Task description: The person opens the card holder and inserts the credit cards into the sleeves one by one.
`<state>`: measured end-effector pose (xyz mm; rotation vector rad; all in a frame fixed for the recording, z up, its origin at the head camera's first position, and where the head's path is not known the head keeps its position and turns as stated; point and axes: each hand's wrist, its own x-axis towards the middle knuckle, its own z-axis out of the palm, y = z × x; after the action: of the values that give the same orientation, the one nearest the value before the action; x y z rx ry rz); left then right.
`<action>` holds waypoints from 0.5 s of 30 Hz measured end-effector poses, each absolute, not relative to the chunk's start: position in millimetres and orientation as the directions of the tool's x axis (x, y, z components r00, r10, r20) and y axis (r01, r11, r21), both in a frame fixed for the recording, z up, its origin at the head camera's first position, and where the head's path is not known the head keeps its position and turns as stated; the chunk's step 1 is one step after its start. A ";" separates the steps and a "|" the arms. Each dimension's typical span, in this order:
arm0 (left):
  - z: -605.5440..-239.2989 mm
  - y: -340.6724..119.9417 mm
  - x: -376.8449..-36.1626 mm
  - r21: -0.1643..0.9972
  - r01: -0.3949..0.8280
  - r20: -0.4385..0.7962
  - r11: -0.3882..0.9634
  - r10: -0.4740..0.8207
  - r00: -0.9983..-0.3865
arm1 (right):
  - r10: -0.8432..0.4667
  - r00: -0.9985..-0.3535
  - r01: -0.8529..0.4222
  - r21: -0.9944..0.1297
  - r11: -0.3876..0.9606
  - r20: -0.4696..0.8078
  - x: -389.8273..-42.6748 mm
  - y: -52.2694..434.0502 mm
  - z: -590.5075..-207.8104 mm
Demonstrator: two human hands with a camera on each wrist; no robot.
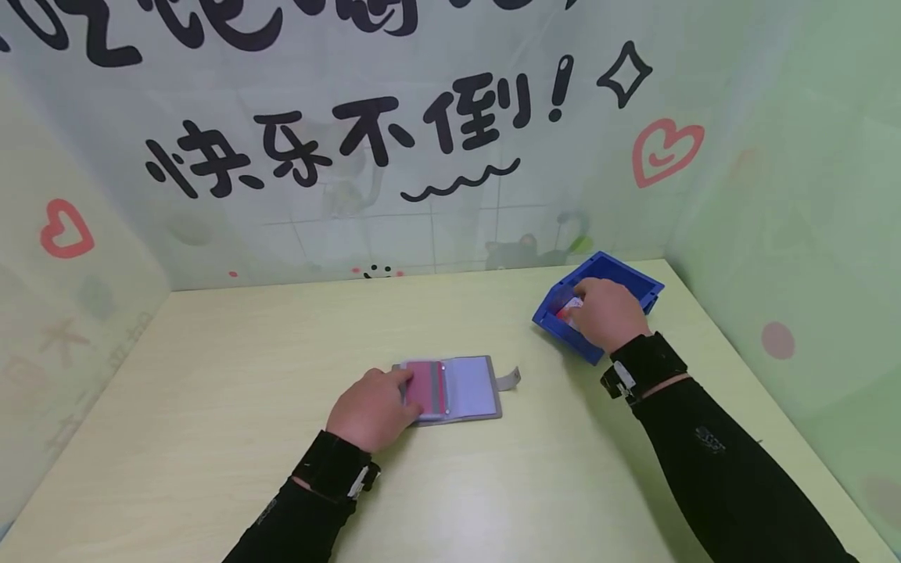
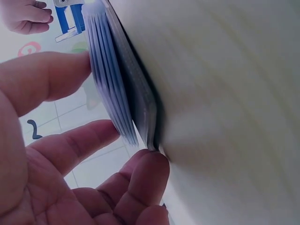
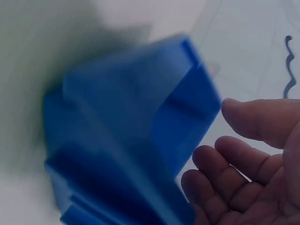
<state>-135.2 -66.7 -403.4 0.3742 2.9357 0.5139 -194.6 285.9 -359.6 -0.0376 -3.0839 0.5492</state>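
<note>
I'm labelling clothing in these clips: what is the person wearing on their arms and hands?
Both hands, left hand and right hand, are bare. Each arm has a long black sleeve. A black wrist strap with a small white-and-black device sits on each wrist. The right sleeve bears a faint small logo.

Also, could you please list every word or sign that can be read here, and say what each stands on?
"快乐不倒!" in black on the back wall sheet, with hearts, a star and a squiggle.
Larger black characters above it are cut off, unreadable.
A small logo on the right sleeve is too small to read.
</note>
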 end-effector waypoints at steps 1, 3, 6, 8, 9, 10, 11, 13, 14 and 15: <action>-403.6 -66.5 -135.1 0.348 0.221 -0.090 0.911 0.267 -0.959 | 0.036 -0.999 0.036 -0.337 0.941 -0.007 -197.8 289.2 -358.5; -403.9 -66.3 -135.1 0.348 0.222 -0.088 0.911 0.268 -0.959 | 0.058 -0.997 0.068 -0.309 0.949 -0.041 -204.1 295.2 -357.3; -404.4 -66.5 -135.6 0.347 0.227 -0.083 0.910 0.271 -0.959 | 0.066 -0.994 0.087 -0.260 0.962 -0.088 -212.8 301.5 -356.7; -404.2 -66.4 -135.4 0.347 0.231 -0.076 0.909 0.272 -0.959 | 0.065 -0.991 0.090 -0.224 0.971 -0.114 -217.5 304.2 -357.2; -404.3 -66.4 -135.7 0.346 0.231 -0.074 0.909 0.272 -0.960 | 0.063 -0.990 0.089 -0.212 0.973 -0.126 -219.4 305.1 -357.4; -404.2 -66.4 -135.8 0.348 0.228 -0.074 0.909 0.269 -0.960 | 0.059 -0.989 0.085 -0.200 0.976 -0.136 -221.0 305.8 -357.8; -404.0 -66.3 -135.6 0.349 0.226 -0.074 0.909 0.268 -0.961 | 0.058 -0.988 0.085 -0.190 0.978 -0.145 -222.3 306.1 -358.2; -404.4 -66.2 -135.7 0.350 0.227 -0.074 0.909 0.268 -0.960 | 0.057 -0.985 0.085 -0.164 0.983 -0.165 -224.9 307.2 -360.8; -404.7 -66.1 -135.7 0.351 0.225 -0.077 0.909 0.268 -0.960 | 0.056 -0.984 0.082 -0.153 0.985 -0.168 -226.0 307.8 -362.8; -404.7 -66.2 -135.6 0.352 0.224 -0.079 0.909 0.267 -0.960 | 0.057 -0.984 0.082 -0.143 0.986 -0.170 -227.1 308.3 -365.2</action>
<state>-135.6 -66.2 -404.7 0.3806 2.9459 0.5207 -227.1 308.3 -365.2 -0.1165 -3.2961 0.2485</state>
